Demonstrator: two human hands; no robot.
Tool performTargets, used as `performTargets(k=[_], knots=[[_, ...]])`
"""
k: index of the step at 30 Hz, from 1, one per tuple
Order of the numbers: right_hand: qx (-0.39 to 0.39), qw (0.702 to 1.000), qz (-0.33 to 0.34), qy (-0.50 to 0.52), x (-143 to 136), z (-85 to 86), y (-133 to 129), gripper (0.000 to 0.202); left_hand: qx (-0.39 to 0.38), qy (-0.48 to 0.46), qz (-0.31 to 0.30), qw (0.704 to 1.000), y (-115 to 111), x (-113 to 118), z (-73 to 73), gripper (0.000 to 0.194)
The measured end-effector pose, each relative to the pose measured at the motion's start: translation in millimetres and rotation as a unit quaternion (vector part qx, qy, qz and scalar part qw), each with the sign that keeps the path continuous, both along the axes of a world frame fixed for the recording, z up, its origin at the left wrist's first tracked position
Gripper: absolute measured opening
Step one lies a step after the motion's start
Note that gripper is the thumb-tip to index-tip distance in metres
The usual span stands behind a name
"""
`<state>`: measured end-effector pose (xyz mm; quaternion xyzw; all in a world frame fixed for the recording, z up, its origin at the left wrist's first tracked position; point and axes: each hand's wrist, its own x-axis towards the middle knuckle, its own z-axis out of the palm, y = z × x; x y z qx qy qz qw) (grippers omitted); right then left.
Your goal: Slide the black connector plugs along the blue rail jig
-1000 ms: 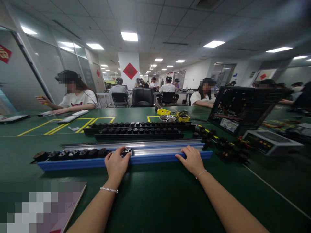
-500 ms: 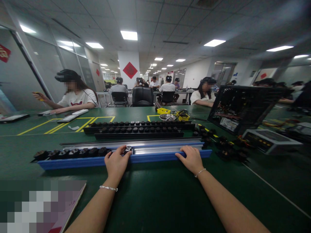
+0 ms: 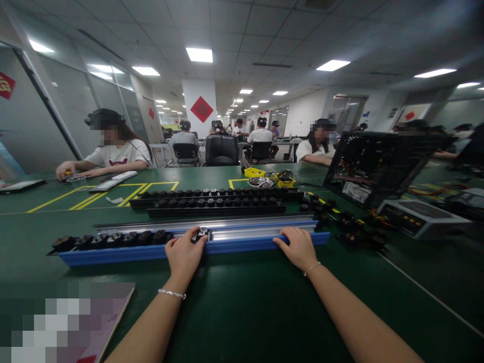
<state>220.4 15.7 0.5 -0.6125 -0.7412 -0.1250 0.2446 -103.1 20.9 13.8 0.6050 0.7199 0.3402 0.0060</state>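
Note:
A long blue rail (image 3: 242,245) with a silvery channel (image 3: 260,232) lies across the green table. Black round parts (image 3: 145,237) sit in a row along its left half. Near the middle, my left hand (image 3: 185,252) grips a small black part with a silvery top (image 3: 202,234) between thumb and fingers, at the channel. My right hand (image 3: 298,247) is closed on the blue rail towards its right end, thumb in front and fingers over the top.
Two black rails (image 3: 215,202) filled with round parts lie behind. Loose black parts (image 3: 348,222), a power supply (image 3: 419,220) and an open computer case (image 3: 374,166) stand right. A pink-covered booklet (image 3: 113,317) lies front left. People sit across the table.
My left hand has slid slightly right along the channel with the small part. My right hand has stayed in place. The person at the left has lowered a hand to the table.

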Motion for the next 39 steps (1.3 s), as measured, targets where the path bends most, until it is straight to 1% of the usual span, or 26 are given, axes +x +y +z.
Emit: performTargets(k=[9,17,39], knots=[[0.016,0.999,-0.008,-0.042,-2.8,0.5,-1.3,0.036,-0.012,0.001,-0.014,1.000,-0.5,1.9,2.4,0.036],[0.023,0.997,-0.016,-0.071,-2.5,-1.1,-0.6,0.037,0.001,-0.009,-0.028,1.000,1.4,1.7,1.1,0.034],[0.020,0.996,-0.024,-0.078,-4.4,0.3,-1.8,0.037,-0.017,-0.007,-0.048,0.999,-1.1,6.9,3.6,0.032]])
